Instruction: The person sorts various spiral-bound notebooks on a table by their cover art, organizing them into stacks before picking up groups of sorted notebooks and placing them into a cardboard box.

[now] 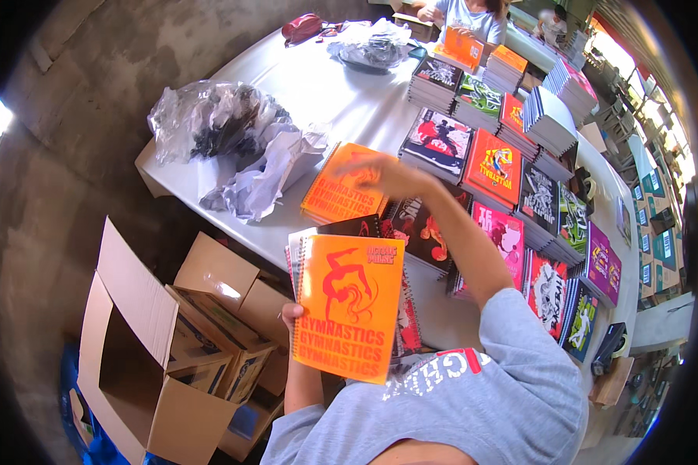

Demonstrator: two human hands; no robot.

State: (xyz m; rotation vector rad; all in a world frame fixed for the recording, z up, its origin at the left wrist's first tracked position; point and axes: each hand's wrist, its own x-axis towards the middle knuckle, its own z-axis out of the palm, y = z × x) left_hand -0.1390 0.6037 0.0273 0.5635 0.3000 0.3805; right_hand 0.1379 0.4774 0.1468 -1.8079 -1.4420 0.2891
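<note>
a bare grey concrete wall (77,116) stands at the left of a workroom, beside a long table (302,85) with a white top. near its near edge, in front of the person's chest, is an orange spiral notebook (349,302) with a red arched-gymnast drawing on its cover. the left hand (292,314) is clamped on its left edge, thumb in front and fingers hidden behind; dark and pale covers fan out behind it, but how many are gripped i cannot tell. the right hand (399,177), blurred, has its fingers spread apart over a matching orange notebook pile (337,186) just beyond; whether it touches the top cover i cannot tell. right of that pile run close rows of stacks, among them a red-orange notebook stack (492,167), a pink notebook stack (498,240) and a purple notebook stack (602,263). left of it lie crumpled white paper (271,182) and crumpled clear plastic (217,116). below, at the near left, an open cardboard box (190,422) gapes; a co-worker (473,19) is at the far side.

the step in hand looks like gathering notebooks into the left hand. the next move seems to call for pinching just one cover's edge while the left grip keeps the fan aligned.
</note>
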